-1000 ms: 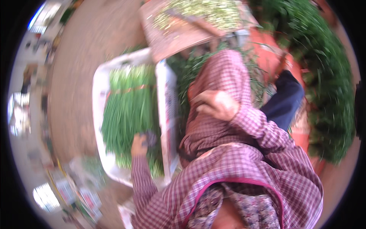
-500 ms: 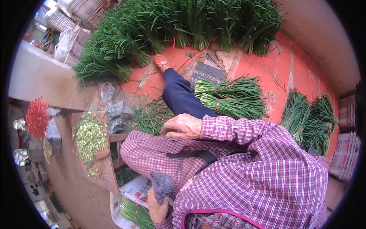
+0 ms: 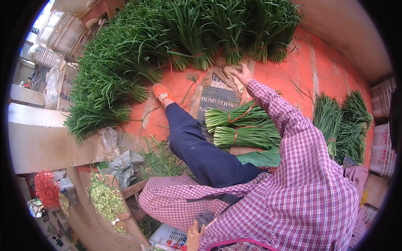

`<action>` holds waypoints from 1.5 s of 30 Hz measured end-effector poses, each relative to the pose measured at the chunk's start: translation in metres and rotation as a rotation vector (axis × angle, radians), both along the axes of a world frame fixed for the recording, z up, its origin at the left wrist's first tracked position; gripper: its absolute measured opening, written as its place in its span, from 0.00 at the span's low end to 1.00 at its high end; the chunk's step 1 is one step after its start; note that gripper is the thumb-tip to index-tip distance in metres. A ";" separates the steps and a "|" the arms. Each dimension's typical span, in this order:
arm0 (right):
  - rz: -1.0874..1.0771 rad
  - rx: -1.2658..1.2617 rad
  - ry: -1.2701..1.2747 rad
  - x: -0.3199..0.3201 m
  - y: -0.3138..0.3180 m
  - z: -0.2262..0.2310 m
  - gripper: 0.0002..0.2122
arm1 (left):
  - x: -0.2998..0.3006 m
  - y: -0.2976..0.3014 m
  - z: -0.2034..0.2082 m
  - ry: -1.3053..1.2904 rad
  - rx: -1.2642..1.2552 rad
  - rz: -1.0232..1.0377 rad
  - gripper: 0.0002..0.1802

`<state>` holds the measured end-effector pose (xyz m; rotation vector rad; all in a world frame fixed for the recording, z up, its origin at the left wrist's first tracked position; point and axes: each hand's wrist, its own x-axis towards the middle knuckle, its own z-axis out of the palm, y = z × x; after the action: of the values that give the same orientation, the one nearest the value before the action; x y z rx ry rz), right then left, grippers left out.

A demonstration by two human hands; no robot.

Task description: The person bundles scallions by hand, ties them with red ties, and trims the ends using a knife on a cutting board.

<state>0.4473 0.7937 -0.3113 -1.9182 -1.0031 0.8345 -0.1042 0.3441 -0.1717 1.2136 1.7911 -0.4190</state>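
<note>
My right hand (image 3: 242, 75) is stretched out at the far side, its fingers apart next to a torn, crumpled brown piece (image 3: 229, 71); whether they touch it I cannot tell. Behind it stand several red-tied bunches of green leafy stalks (image 3: 201, 37). Two cut green bunches (image 3: 243, 136) lie below my right forearm, with red ties. Close to my body at the lower edge, my left hand (image 3: 194, 237), partly hidden by my sleeve, is closed on a bunched grey woolly cloth (image 3: 205, 217).
A wooden board (image 3: 127, 198) at the left bears chopped pale-green pieces (image 3: 104, 203). Beside it lie grey plastic (image 3: 122, 165) and loose green scraps (image 3: 161, 157). More bunches (image 3: 328, 125) rest at the right near stacked crates (image 3: 383, 148). My outstretched leg (image 3: 201, 146) crosses the orange-red sheet.
My right hand has moved from my knee out to the torn brown piece. My left hand has drawn in toward my body with the grey cloth. The view has shifted.
</note>
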 end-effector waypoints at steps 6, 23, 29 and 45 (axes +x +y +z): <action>-0.270 -0.045 -0.382 0.070 0.152 -0.006 0.60 | 0.020 0.068 0.006 -0.139 -0.074 -0.057 0.34; -0.228 0.183 -0.526 0.078 0.172 -0.003 0.23 | 0.034 0.162 0.057 -0.408 -0.267 -0.287 0.34; -0.035 0.537 -0.466 -0.012 0.105 0.079 0.17 | 0.037 0.162 0.091 -0.637 -0.325 -0.461 0.35; 1.091 0.836 0.615 -0.400 -0.036 0.396 0.14 | -0.132 0.174 0.209 -0.509 1.218 0.349 0.59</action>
<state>0.0477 0.7579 0.0850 -0.2705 -1.6220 1.1950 -0.2360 0.5182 0.0372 1.5035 1.6985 1.2508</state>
